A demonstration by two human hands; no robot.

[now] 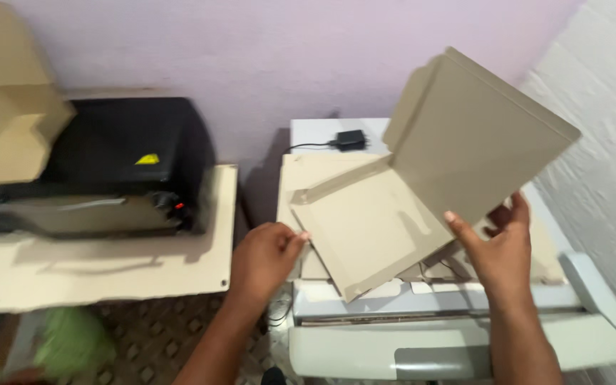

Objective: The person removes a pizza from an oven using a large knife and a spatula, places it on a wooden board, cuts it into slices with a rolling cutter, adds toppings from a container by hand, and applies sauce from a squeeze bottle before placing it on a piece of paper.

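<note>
Flat grey-brown cardboard box blank, half folded (393, 214), held up in the air between both hands, above the white machine (465, 342) at lower right. One panel lies roughly level, the other panel stands tilted up toward the right wall.

Left hand (265, 260): grip closed on the near left corner of the level panel, thumb on the edge. Right hand (500, 249): grip closed on the lower edge of the raised panel, fingers (518, 210) behind the board, thumb in front.

Under the held blank, more flat cardboard sheets (308, 171) lie stacked on top of the white machine, just below the blank; touching or not, can't tell. Small black power adapter with cable (349, 140) sits on the white surface behind them, by the pale purple wall (286, 57).

Left side: black printer-like device with a yellow sticker (130, 157) on a beige board tabletop (108, 264). Another folded cardboard piece (8, 107) at the far left, blurred. Green blurred thing (73, 342) on the patterned floor below.
</note>
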